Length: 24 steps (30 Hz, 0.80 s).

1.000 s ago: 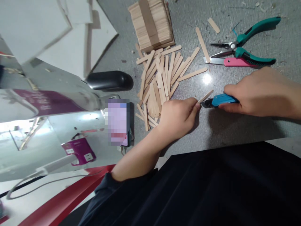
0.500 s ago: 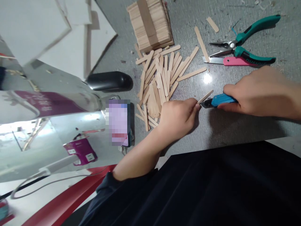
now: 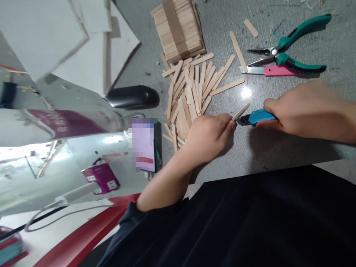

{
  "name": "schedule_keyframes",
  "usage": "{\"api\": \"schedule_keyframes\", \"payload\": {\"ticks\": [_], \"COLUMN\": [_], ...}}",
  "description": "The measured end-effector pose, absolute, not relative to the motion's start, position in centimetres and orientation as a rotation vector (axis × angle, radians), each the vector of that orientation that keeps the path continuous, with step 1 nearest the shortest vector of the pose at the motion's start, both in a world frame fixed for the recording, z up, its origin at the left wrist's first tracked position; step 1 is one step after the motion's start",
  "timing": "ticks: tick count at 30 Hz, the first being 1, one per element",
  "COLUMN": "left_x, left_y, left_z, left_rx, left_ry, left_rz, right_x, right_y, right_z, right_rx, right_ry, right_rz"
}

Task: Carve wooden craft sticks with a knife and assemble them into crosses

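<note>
My left hand (image 3: 210, 135) is closed, pinching one end of a thin wooden stick (image 3: 241, 111) against the grey tabletop (image 3: 278, 148). My right hand (image 3: 308, 107) is wrapped round a blue utility knife (image 3: 257, 117), and the knife's dark tip touches the stick close to my left fingertips. A loose pile of wooden sticks (image 3: 191, 92) lies just beyond my left hand. Behind the pile sits a banded bundle of sticks (image 3: 179, 27).
Green-handled pliers (image 3: 289, 48) and a pink-handled cutter (image 3: 274, 70) lie at the far right. A black stapler-like object (image 3: 133, 97), a phone (image 3: 144, 144), a silver sheet with purple labels (image 3: 55, 148) and white boards (image 3: 55, 33) fill the left. The table's near edge runs above my dark lap.
Both hands stay on the stick and knife. The view has shifted slightly, and the knife and stick sit a little higher and to the left.
</note>
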<state>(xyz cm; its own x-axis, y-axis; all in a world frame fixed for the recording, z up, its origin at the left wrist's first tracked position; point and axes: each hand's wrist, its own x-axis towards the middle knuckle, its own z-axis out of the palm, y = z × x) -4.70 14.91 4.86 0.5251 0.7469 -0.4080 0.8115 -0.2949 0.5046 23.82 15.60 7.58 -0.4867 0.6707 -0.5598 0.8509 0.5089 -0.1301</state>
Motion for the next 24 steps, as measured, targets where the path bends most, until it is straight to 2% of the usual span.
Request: {"api": "schedule_keyframes", "payload": {"ticks": [24], "left_x": [-5.06], "left_y": [15.29], "left_z": [4.92], "left_rx": [2.06], "left_ry": [1.203], "left_rz": [-0.011], "right_x": [23.65], "right_y": [15.32], "right_z": [7.32], "right_rx": [1.313], "right_ry": [2.329], "right_rz": [-0.592]}}
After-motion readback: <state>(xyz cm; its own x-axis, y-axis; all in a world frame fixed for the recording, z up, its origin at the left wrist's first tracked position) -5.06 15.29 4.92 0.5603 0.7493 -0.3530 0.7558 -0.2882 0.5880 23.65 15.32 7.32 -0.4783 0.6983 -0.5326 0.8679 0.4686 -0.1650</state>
